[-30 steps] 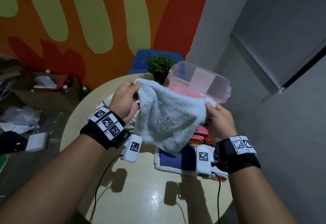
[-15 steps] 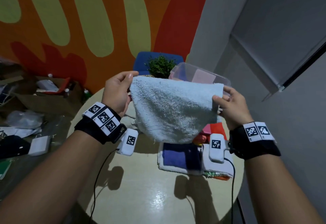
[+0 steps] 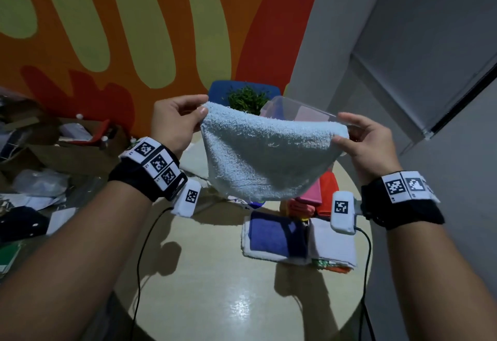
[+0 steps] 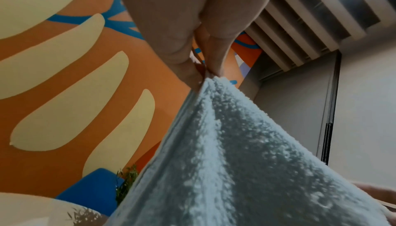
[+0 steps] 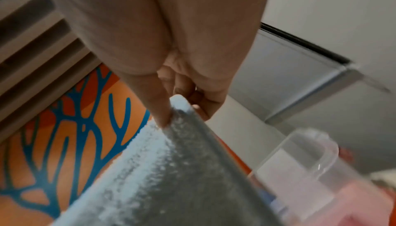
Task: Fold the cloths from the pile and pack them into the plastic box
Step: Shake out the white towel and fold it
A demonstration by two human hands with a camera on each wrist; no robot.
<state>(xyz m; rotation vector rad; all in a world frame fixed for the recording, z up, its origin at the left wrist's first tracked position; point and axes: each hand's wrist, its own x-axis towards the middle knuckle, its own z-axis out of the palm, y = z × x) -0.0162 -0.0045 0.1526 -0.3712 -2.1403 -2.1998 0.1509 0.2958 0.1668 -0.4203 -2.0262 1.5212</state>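
A light blue terry cloth [image 3: 266,155] hangs in the air above the round table [image 3: 215,273], stretched between both hands. My left hand [image 3: 200,113] pinches its upper left corner, seen close in the left wrist view on the cloth [image 4: 235,153]. My right hand [image 3: 341,132] pinches the upper right corner between thumb and fingers; the right wrist view shows the cloth [image 5: 171,170] under the thumb. The clear plastic box [image 3: 304,113] stands behind the cloth, mostly hidden, with pink inside [image 5: 321,178]. A pile of coloured cloths [image 3: 317,195] lies below on the table.
A folded white and purple cloth [image 3: 279,238] lies on the table's right side. A small green plant [image 3: 247,97] and a blue chair [image 3: 217,89] stand behind the table. Cardboard boxes and clutter [image 3: 53,152] fill the floor at left. Grey wall at right.
The crumpled cloth has been pulled out flat between the hands and raised. The hands have moved apart and upward, and the cloth now covers most of the box.
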